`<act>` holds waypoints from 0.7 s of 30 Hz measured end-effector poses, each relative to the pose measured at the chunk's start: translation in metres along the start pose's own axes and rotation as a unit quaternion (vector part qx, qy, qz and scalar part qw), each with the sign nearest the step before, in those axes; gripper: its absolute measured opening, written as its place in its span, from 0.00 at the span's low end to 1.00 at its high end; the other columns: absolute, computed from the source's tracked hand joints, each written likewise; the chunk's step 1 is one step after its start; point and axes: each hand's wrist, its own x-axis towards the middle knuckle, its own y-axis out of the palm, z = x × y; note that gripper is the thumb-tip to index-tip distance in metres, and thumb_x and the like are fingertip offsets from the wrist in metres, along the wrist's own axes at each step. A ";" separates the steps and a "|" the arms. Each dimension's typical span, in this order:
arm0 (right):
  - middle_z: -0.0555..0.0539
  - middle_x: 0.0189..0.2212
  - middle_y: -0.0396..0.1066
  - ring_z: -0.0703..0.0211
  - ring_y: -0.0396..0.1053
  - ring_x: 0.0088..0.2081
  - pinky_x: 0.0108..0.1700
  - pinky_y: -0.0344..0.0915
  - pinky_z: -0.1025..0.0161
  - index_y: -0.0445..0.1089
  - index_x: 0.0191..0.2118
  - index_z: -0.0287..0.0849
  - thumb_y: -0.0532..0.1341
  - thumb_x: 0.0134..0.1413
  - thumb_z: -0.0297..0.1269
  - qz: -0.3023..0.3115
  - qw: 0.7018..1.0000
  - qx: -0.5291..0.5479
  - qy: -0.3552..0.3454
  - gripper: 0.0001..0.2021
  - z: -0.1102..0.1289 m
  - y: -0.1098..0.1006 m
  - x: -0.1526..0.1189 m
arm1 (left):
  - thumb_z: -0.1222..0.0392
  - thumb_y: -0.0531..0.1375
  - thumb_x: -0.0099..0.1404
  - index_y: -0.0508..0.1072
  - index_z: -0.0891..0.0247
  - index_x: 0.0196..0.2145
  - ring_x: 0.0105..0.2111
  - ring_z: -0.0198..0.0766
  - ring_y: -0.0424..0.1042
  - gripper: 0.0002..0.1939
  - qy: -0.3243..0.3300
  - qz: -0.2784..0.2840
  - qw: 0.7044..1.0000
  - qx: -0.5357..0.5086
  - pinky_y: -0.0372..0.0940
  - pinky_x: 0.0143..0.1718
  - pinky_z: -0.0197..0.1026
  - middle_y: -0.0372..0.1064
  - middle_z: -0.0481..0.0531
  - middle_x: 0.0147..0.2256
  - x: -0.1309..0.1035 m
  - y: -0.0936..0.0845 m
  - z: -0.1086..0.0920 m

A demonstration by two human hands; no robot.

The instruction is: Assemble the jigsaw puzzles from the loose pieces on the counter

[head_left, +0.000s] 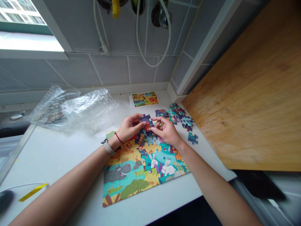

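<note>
A dark blue jigsaw puzzle piece with a red-orange figure near its lower edge is held up between my two hands. My left hand pinches its left side with thumb and fingertips. On the other side, the thumb and fingers of my right hand close on its right edge; whether this is one piece or two joined cannot be made out. Beneath them lies a partly assembled jigsaw puzzle with a hippo, crocodiles and two white rabbits. Its upper part is partly covered by my hands and some loose pieces.
Loose puzzle pieces are heaped at the right back, with one stray piece nearer. A picture card lies by the wall. Clear plastic bags sit at the left back. A wooden panel borders the right.
</note>
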 end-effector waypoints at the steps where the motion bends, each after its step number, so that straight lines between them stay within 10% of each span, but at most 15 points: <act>1: 0.55 0.29 0.68 0.64 0.72 0.26 0.33 0.75 0.63 0.73 0.51 0.45 0.74 0.50 0.42 -0.003 1.000 0.001 0.001 0.23 0.000 0.000 0.000 | 0.44 0.73 0.61 0.73 0.65 0.44 0.26 0.34 0.72 0.25 -0.002 0.003 1.000 0.004 0.66 0.27 0.34 0.74 0.48 0.27 0.000 0.000 0.000; 12: 0.49 0.33 0.75 0.57 0.76 0.34 0.36 0.75 0.61 0.76 0.48 0.44 0.72 0.53 0.46 0.007 0.999 -0.025 -0.037 0.19 0.001 -0.004 0.000 | 0.47 0.71 0.62 0.74 0.65 0.47 0.30 0.38 0.77 0.23 0.015 0.028 0.997 0.070 0.72 0.33 0.39 0.80 0.53 0.32 0.001 -0.004 -0.002; 17: 0.46 0.32 0.77 0.54 0.76 0.32 0.32 0.75 0.59 0.78 0.42 0.43 0.69 0.58 0.51 -0.081 0.992 -0.056 -0.082 0.16 0.000 -0.015 0.006 | 0.52 0.69 0.64 0.77 0.62 0.49 0.31 0.36 0.75 0.19 0.105 -0.006 0.953 0.285 0.72 0.39 0.41 0.78 0.50 0.32 -0.009 -0.016 -0.053; 21: 0.45 0.30 0.78 0.53 0.76 0.30 0.30 0.73 0.59 0.78 0.37 0.43 0.67 0.58 0.50 -0.117 0.984 -0.080 -0.111 0.14 -0.007 -0.019 0.011 | 0.53 0.65 0.67 0.71 0.59 0.59 0.30 0.37 0.75 0.24 0.051 0.013 0.911 0.408 0.71 0.39 0.42 0.76 0.46 0.29 -0.048 -0.032 -0.092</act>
